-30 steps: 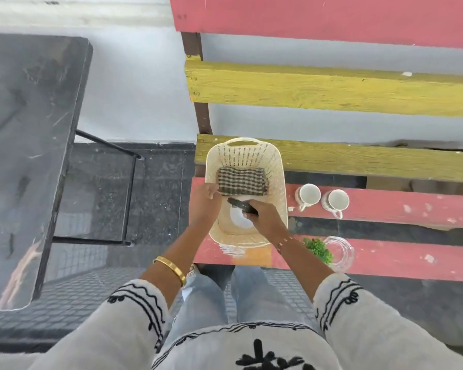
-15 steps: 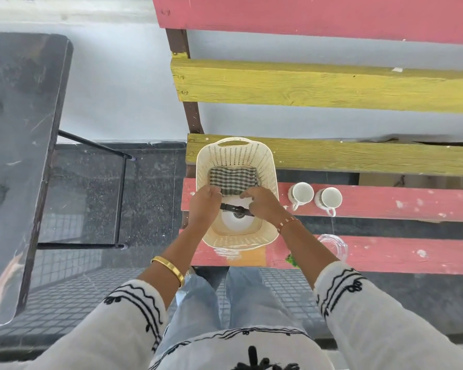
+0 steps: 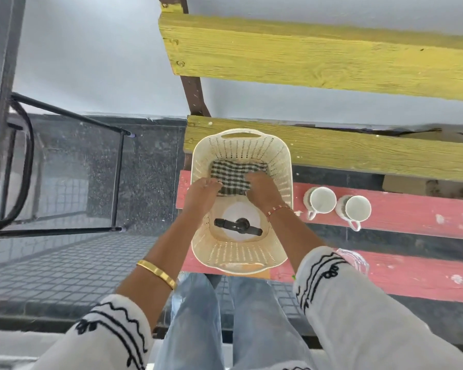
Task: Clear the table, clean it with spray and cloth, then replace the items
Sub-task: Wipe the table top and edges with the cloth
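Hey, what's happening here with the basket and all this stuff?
A person has both hands in a cream basket on a painted slatted bench. The left hand and right hand both touch a checked cloth inside. A white spray bottle lies in the basket too. Two white mugs stand beside it.

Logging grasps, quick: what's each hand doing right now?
Left hand: fingers on the checked cloth; grip cannot be told.
Right hand: same cloth, grip also unclear.

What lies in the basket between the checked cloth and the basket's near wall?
In the head view, the spray bottle stands there in the basket, below the cloth.
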Demonstrator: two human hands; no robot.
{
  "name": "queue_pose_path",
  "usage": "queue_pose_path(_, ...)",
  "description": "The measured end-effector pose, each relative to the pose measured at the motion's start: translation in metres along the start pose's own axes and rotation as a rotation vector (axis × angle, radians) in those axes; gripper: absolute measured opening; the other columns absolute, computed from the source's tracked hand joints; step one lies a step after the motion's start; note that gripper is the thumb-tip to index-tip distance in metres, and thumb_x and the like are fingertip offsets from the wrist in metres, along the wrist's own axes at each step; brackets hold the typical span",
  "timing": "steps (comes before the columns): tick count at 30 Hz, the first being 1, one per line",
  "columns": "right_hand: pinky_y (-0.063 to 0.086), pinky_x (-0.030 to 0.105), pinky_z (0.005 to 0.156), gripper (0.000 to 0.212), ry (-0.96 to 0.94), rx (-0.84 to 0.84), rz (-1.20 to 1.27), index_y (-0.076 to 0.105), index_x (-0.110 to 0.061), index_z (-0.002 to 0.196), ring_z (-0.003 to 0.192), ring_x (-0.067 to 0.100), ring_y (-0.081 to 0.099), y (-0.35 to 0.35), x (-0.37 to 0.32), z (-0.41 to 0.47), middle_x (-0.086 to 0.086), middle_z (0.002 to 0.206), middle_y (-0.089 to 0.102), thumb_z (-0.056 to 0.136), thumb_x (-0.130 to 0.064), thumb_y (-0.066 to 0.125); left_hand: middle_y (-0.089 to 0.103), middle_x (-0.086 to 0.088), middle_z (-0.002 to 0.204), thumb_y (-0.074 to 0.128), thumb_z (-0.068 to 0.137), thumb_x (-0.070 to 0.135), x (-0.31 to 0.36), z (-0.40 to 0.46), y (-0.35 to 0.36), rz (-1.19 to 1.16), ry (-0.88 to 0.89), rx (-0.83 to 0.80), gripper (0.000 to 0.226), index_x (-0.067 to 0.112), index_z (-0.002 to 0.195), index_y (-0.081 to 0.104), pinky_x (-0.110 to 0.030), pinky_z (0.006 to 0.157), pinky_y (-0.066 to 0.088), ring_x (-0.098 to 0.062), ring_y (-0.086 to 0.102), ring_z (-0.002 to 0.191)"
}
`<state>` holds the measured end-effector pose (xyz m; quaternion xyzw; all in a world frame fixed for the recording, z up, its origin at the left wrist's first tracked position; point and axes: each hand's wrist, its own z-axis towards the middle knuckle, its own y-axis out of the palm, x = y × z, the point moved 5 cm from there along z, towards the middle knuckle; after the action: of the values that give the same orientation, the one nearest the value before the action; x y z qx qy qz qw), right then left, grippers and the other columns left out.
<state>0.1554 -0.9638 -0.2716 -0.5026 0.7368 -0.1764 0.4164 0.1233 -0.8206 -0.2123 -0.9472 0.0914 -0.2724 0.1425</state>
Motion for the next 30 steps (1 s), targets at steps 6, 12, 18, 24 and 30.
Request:
queue_pose_path(6,0.047,0.048,0.096,0.049,-0.032,-0.002,-0.285,0.044,-0.006,0.132,0.116,0.037,0.048,0.016,-0.002,0.014,0.019,0.130,0.043,0.086,0.010,0.042,0.059,0.004,0.091,0.047,0.093,0.019,-0.009,0.014,0.003,-0.044,-0.109,-0.064,0.010,0.018,0.099,0.055,-0.038,0.097,0.042,-0.020,0.053,0.098)
queue_pose_path(12,0.053,0.042,0.087,0.059,-0.115,0.029,-0.468,0.033,-0.006,0.136,0.117,0.033,0.048,0.020,-0.004,0.021,0.018,0.132,0.041,0.084,0.000,0.060,0.056,0.008,0.085,0.048,0.092,0.021,-0.007,0.012,0.003,-0.062,-0.110,-0.078,0.013,0.019,0.104,0.055,-0.034,0.091,0.041,-0.016,0.052,0.090)
queue_pose_path(18,0.052,0.039,0.082,0.044,-0.269,0.081,-0.574,0.040,0.001,0.130,0.109,0.033,0.054,0.018,-0.005,0.024,0.020,0.124,0.050,0.087,0.010,0.046,0.049,0.007,0.076,0.050,0.093,0.025,-0.003,0.010,0.010,-0.005,-0.094,-0.095,0.011,0.021,0.082,0.051,-0.029,0.073,0.038,-0.005,0.044,0.070)
queue_pose_path(24,0.044,0.031,0.061,0.024,-0.057,0.079,-0.210,0.060,-0.003,0.079,0.078,0.029,0.058,-0.005,-0.005,0.026,0.011,0.074,0.059,0.081,0.011,0.041,0.047,0.005,0.073,0.048,0.093,0.024,0.004,-0.004,0.010,-0.001,-0.058,-0.094,0.017,0.023,0.076,0.050,-0.025,0.063,0.035,-0.008,0.042,0.066)
queue_pose_path(30,0.034,0.022,0.045,0.026,0.051,0.129,0.249,0.057,-0.003,0.051,0.046,0.015,0.038,-0.051,-0.017,-0.007,0.012,0.049,0.048,0.076,0.001,0.061,0.055,-0.010,0.131,0.050,0.092,0.024,0.019,-0.029,0.005,-0.070,-0.058,-0.077,0.035,0.009,0.123,0.055,-0.041,0.108,0.038,-0.027,0.049,0.122)
